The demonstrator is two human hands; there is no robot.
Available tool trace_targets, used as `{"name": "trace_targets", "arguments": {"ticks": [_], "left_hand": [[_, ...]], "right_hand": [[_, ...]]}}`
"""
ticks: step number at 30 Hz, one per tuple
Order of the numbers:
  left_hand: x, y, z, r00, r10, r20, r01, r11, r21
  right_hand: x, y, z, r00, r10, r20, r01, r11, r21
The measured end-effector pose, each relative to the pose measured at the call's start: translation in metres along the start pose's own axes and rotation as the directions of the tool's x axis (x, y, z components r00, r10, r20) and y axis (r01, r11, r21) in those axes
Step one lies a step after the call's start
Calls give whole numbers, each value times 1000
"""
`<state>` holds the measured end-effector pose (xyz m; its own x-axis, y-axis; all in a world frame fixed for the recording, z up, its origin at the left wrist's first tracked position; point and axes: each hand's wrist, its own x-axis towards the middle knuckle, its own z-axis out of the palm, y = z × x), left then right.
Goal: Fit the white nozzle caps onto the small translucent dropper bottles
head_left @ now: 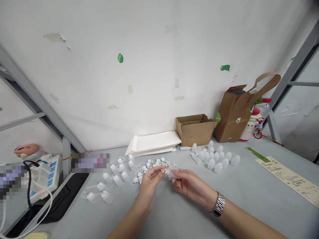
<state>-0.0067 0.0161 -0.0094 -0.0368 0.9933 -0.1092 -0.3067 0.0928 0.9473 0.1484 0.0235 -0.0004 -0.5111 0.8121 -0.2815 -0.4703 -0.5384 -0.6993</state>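
Observation:
In front of me my two hands meet over the middle of the table. My right hand (188,184), with a metal watch on its wrist, closes its fingers round a small translucent plastic bottle (170,175). At the neck of this bottle the fingers of my left hand (151,181) pinch a small white cap, mostly hidden by the fingertips. Just behind the hands lies a pile of white caps with strap loops (147,167). Capped bottles (118,180) stand to the left of the pile. Several bottles without caps (218,167) stand to the right.
An open cardboard box (195,132) and white flat packs (154,142) rest by the wall. Farther right are a brown paper bag (231,119) and a printed paper strip (291,179). A power strip (47,179) with cables and a black flat object (66,199) lie left.

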Motion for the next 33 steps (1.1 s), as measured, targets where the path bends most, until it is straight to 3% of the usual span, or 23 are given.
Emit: {"name": "trace_targets", "arguments": {"ticks": [5,14,18,26,33], "left_hand": [[0,1,0,1000,14,-25,-13,1000,14],[-3,7,2,1000,29,-10,-29,998,50],[-1,4,0,1000,19,-9,-19,1000,25],[0,2,-3,999,11,-52,-8,998,57],[1,4,-5,1000,29,4,-30,998,61]], "right_hand": [[-1,-1,1,999,-50,-12,49,995,-83],[-3,3,-3,999,-27,27,35,925,-377],[-2,3,-1,995,-96,10,89,878,-471],[1,4,0,967,-237,-94,144,810,-569],[0,5,-1,979,-197,-61,115,765,-633]]}}
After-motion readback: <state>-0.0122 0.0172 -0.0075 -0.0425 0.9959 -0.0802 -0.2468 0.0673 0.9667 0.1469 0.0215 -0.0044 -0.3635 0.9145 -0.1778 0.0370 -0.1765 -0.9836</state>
